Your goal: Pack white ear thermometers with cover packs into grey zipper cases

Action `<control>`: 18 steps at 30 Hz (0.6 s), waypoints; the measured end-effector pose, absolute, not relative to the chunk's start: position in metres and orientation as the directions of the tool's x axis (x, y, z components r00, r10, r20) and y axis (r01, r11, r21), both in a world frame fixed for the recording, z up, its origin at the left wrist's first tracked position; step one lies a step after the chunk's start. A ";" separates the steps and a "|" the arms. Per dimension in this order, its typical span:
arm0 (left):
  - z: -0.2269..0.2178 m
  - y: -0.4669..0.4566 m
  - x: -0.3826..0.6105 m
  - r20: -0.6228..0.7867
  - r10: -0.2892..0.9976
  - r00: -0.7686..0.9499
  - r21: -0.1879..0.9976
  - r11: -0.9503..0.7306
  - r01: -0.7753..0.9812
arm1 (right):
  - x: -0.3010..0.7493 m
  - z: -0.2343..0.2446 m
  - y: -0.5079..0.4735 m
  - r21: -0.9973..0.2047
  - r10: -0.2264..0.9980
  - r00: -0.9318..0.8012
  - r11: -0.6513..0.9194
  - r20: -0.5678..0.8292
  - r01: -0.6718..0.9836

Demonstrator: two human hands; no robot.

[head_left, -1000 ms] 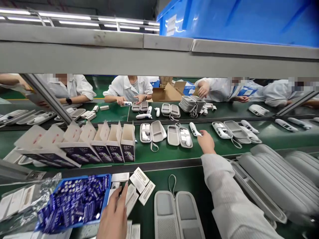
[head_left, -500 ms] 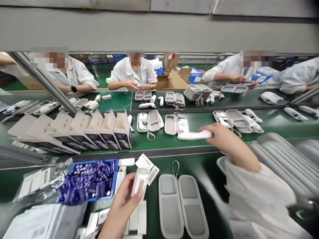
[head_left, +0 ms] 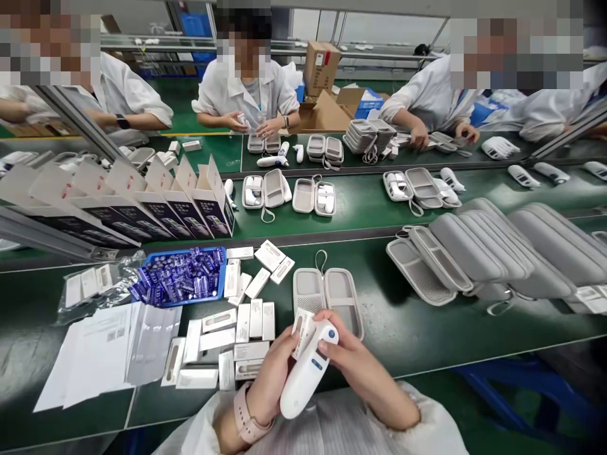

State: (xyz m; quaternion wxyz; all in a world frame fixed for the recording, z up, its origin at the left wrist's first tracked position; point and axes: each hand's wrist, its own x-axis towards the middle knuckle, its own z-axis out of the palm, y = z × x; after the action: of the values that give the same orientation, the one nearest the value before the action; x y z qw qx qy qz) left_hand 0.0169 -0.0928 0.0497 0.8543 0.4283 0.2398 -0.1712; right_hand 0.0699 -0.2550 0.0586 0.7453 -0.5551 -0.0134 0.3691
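Left hand (head_left: 270, 373) and right hand (head_left: 353, 360), both curled closely around a white plastic thermometer (head_left: 306, 379), with a small white card (head_left: 302, 332) pinched against it. Long axis slanting, rounded base low by the body, blue-dotted head up and right. Directly ahead, a pale grey open zip case (head_left: 327, 297) on the green table (head_left: 417, 335); just left, small flat white cartons (head_left: 249, 335); to the right, open green surface.

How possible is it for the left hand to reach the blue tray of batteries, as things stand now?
Probably yes. The left hand grips the white thermometer, so it must let go first. The blue tray lies near, and only low small white boxes lie between, so nothing tall seems to block the way.
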 end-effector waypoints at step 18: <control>0.049 -0.144 0.029 -0.249 -0.209 0.946 0.966 -0.124 0.227 | 0.063 0.051 -0.277 -0.836 0.055 0.910 0.375 -0.411 -0.400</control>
State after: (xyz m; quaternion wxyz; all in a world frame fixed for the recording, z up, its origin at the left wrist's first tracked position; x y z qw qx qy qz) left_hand 0.0288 -0.1436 0.0487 0.6619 0.7312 0.0062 -0.1649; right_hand 0.0630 -0.2772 0.0514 0.8136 -0.5414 0.1594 0.1398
